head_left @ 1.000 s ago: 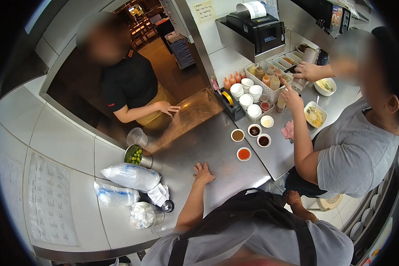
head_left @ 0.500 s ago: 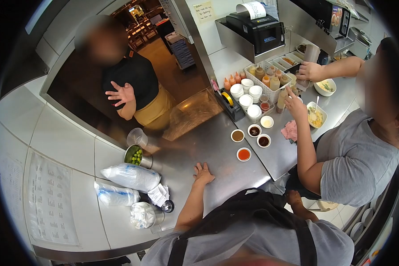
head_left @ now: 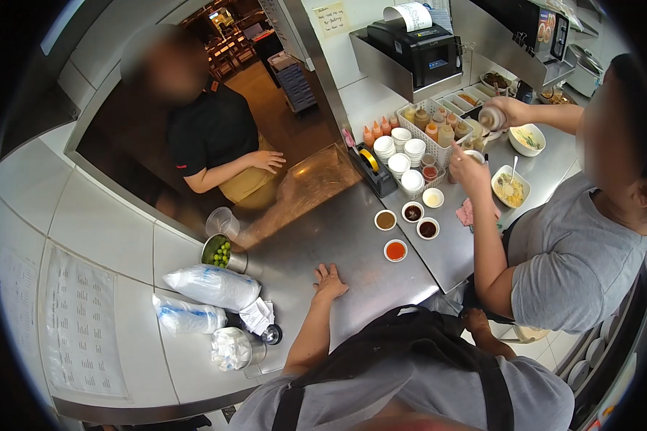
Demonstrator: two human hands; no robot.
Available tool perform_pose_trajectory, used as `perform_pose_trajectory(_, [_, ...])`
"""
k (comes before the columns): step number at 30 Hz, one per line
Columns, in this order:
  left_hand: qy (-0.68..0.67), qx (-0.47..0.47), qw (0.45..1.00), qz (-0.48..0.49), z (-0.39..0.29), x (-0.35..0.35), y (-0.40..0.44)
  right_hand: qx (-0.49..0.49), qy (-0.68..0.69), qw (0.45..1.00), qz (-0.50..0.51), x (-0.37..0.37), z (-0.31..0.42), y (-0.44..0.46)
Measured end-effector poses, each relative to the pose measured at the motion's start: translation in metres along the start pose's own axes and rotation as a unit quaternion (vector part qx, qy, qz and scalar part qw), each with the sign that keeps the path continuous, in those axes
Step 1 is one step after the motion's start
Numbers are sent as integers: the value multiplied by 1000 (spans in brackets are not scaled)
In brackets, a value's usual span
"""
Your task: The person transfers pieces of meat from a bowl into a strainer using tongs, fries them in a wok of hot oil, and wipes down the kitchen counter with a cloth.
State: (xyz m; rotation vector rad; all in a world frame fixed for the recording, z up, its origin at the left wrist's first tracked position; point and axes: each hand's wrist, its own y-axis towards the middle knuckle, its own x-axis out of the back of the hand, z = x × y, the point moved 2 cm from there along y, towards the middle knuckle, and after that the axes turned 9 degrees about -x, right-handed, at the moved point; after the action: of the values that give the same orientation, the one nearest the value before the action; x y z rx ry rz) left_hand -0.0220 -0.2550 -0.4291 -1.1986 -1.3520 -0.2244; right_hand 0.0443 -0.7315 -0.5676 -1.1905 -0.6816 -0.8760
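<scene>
My left hand (head_left: pixel 330 281) lies flat on the steel counter (head_left: pixel 302 244), fingers spread, holding nothing. To its right on the counter stand small white cups of sauce: an orange-red one (head_left: pixel 395 250), a brown one (head_left: pixel 385 220), two dark ones (head_left: pixel 413 212) and a pale one (head_left: pixel 433 197). My right hand (head_left: pixel 474 320) is low at my right side, near the counter edge; its fingers are mostly hidden and I cannot make out anything in it.
At right a co-worker (head_left: pixel 575 251) holds a bottle (head_left: pixel 492 118) over a small cup. Another person (head_left: pixel 216 136) stands beyond the pass. Stacked white cups (head_left: pixel 400 164), a sauce-bottle basket (head_left: pixel 438 126), a pot of green limes (head_left: pixel 223 253) and wrapped packs (head_left: pixel 212 286) stand around the counter.
The co-worker has tipped the bottle and drawn the other hand down and inward. The person beyond the pass has lowered a raised hand to the waist. My hands have not visibly moved.
</scene>
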Motion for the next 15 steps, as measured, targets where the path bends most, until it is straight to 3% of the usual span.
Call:
perform_pose_trajectory(2, [1, 0, 1000, 0, 0, 0, 0, -47, 8, 999, 17, -9, -5, 2])
perform_pose_trajectory(6, [3, 3, 1000, 5, -3, 3, -3, 108, -141, 966, -190, -47, -24, 25])
perform_pose_trajectory(7, [3, 3, 1000, 5, -4, 4, -4, 138, -190, 960, -152, -53, -33, 28])
perform_pose_trajectory(8, [-3, 1, 1000, 5, -4, 5, -5, 167, -143, 958, -185, -64, -41, 35])
perform_pose_trajectory(9, [-9, 0, 1000, 4, -4, 4, -5, 26, -11, 997, -71, -25, -17, 11])
perform_pose_trajectory(10, [-9, -1, 1000, 4, -4, 4, -5, 38, 19, 999, -33, 7, 3, -10])
perform_pose_trajectory(15, [-3, 3, 1000, 10, -5, 5, -6, 10, 56, 998, -16, 1, -2, -7])
